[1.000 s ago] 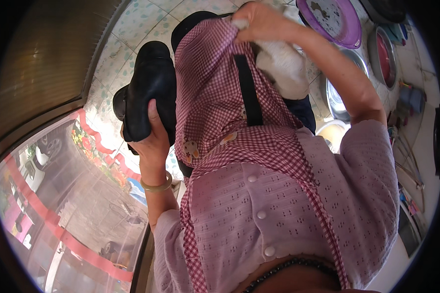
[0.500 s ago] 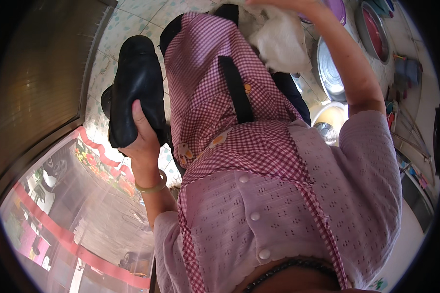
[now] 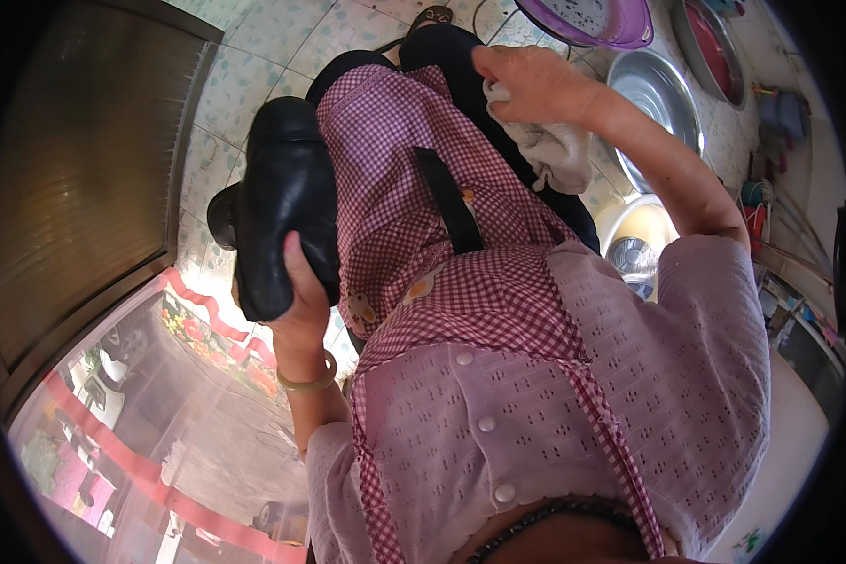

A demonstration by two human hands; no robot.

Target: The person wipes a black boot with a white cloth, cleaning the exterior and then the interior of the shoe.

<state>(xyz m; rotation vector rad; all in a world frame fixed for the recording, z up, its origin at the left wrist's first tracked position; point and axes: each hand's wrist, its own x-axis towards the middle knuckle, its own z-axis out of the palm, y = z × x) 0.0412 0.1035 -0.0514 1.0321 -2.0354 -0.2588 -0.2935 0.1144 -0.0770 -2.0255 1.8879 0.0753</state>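
Observation:
A black leather shoe [image 3: 287, 202] is in my left hand [image 3: 303, 301], its rounded toe pointing away from me. My thumb lies over the shoe's near end, while the other fingers are hidden beneath it. A rounded black part juts out from the shoe's left side. My right hand [image 3: 540, 85] is closed around a whitish cloth [image 3: 559, 155], which hangs in folds beside my right knee. Across my lap lies a red-and-white checked apron [image 3: 376, 141] with a black strap [image 3: 446, 197] on it.
On the right stand a purple basin [image 3: 630, 28], a metal basin [image 3: 658, 103] with liquid and a pale tub [image 3: 634, 230]. A basin with something red inside [image 3: 714, 52] is farther back. A brown ribbed panel [image 3: 94, 169] and a clear red-edged sheet [image 3: 207, 432] border the left.
The cloth in my right hand has come down and nearer, now bunched and hanging lower beside my knee. The shoe has shifted slightly right and nearer, closer to the apron.

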